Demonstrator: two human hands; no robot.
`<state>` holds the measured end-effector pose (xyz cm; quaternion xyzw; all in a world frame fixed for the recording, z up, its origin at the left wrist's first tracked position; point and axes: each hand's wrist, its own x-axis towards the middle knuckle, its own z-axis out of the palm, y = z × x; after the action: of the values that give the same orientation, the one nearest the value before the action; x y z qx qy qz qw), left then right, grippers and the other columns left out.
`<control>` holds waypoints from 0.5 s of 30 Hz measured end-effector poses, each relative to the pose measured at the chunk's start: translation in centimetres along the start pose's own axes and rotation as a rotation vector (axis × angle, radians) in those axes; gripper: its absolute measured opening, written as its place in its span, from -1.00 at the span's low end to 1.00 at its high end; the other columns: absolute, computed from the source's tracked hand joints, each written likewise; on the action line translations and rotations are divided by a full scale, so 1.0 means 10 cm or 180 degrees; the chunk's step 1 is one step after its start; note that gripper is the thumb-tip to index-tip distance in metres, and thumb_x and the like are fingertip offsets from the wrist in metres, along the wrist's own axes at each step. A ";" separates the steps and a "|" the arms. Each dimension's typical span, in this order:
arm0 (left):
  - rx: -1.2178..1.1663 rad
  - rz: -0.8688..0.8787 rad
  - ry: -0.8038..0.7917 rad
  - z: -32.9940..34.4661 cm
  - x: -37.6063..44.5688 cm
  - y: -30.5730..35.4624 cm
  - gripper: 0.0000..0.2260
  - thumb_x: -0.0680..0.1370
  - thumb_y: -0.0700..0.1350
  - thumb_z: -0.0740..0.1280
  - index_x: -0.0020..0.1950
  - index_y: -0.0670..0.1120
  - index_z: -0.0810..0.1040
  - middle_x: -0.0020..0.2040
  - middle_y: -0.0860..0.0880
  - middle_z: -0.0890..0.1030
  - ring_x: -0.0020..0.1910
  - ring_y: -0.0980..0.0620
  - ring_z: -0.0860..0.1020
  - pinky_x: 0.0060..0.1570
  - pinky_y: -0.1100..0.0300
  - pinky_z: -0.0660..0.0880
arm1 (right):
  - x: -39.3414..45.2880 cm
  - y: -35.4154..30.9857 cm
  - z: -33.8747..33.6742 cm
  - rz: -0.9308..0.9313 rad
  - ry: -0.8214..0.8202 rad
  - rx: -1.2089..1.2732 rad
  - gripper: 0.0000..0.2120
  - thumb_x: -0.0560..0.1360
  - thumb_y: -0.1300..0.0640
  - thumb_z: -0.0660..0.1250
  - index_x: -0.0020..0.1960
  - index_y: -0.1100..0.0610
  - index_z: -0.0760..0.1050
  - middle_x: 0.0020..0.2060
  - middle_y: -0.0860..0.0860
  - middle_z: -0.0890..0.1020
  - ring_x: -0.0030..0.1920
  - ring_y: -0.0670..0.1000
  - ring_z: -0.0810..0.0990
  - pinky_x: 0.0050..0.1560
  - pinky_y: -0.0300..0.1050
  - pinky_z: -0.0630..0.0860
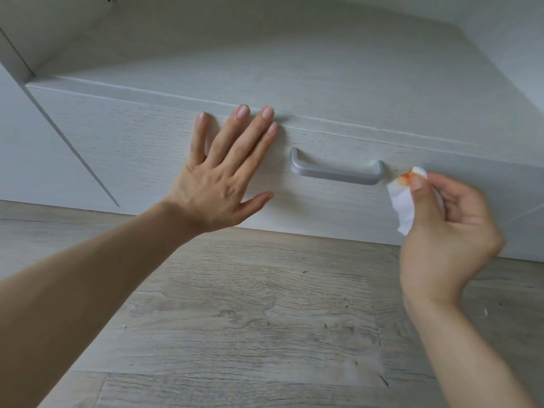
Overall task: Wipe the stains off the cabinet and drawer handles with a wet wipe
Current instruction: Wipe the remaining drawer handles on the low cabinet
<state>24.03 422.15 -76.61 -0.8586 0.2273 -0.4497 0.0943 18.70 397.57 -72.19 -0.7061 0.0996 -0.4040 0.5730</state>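
**Wipe at right end of drawer handle: risks from here**

Setup. Left hand point(217, 178) lies flat on the drawer front point(141, 148), fingers straight and spread, fingertips near the top edge. It grips nothing; it appears to brace the drawer. Right hand point(450, 228) pinches a folded wet wipe point(404, 195) between thumb and fingers. The wipe's upper tip carries an orange-red smear and sits just beside the right end of the grey handle point(337, 170). Whether the wipe touches the handle or the panel is not resolvable; the right hand is slightly blurred.

Observed residue. A few small dark and reddish specks show on the panel just right of the handle, next to the wipe tip. The bar of the handle itself looks clean from this angle; its underside and inner face are hidden.

Risks (judgement):
- Soiled tip re-deposits. The orange patch is the leading part of the wipe; dragging it across the pale panel could spread colour rather than lift it. Cause: no refold to a clean face.
- Stain pushed into the wood-grain texture of the panel, where it would be harder to lift.
- Missed spots behind the handle posts, since the pinch exposes only a small tip.
- Drawer shifts if the left hand eases its pressure during a firm rub.
- Other handles are out of view, so the task looks unfinished.

Floor point(250, 319) below shows no drips.
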 end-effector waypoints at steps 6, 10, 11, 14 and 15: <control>0.0071 0.0002 -0.0108 -0.08 0.00 -0.04 -0.28 0.59 0.25 0.03 0.56 -0.18 -0.08 0.53 -0.13 0.06 0.54 -0.03 -0.20 0.44 -0.07 -0.29 | -0.28 -0.06 0.11 -0.0318 -0.0849 0.0022 -0.82 0.47 0.23 0.39 0.03 0.04 0.61 -0.17 -0.04 0.65 -0.15 -0.16 0.63 -0.06 -0.25 0.52; 0.0097 0.0043 -0.0158 -0.12 -0.01 -0.07 -0.29 0.59 0.24 0.05 0.56 -0.18 -0.03 0.54 -0.11 0.07 0.55 -0.06 -0.08 0.45 -0.08 -0.22 | -0.55 -0.15 0.28 -0.0904 -0.1350 -0.0045 -0.86 0.47 0.34 0.39 0.00 0.20 0.64 -0.24 0.03 0.64 -0.22 -0.13 0.61 -0.13 -0.25 0.54; 0.0101 0.0070 -0.0170 -0.14 -0.01 -0.08 -0.29 0.59 0.24 0.07 0.56 -0.18 0.00 0.54 -0.11 0.09 0.54 -0.08 -0.01 0.45 -0.09 -0.18 | -0.58 -0.17 0.32 -0.0978 -0.1359 -0.0007 -0.86 0.47 0.35 0.39 0.00 0.20 0.63 -0.23 0.03 0.63 -0.20 -0.14 0.62 -0.12 -0.27 0.54; 0.0139 0.0242 -0.0221 -0.19 -0.01 -0.16 -0.32 0.58 0.21 0.12 0.56 -0.18 0.06 0.55 -0.08 0.12 0.51 -0.09 0.12 0.44 -0.12 -0.07 | -0.52 -0.22 0.37 -0.0977 -0.1267 -0.0033 -0.84 0.46 0.33 0.40 0.02 0.19 0.62 -0.18 -0.02 0.61 -0.12 -0.26 0.58 -0.04 -0.39 0.46; 0.0142 0.0320 -0.0266 -0.23 0.00 -0.20 -0.33 0.59 0.20 0.13 0.56 -0.17 0.08 0.54 -0.08 0.13 0.51 -0.08 0.14 0.43 -0.14 -0.03 | -0.48 -0.25 0.38 -0.0919 -0.1240 -0.0110 -0.85 0.46 0.31 0.41 0.02 0.18 0.62 -0.17 -0.02 0.61 -0.11 -0.31 0.55 -0.02 -0.42 0.43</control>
<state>22.75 424.01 -74.53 -0.8618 0.2559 -0.4131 0.1452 17.39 404.05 -72.23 -0.7873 -0.1079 -0.3361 0.5055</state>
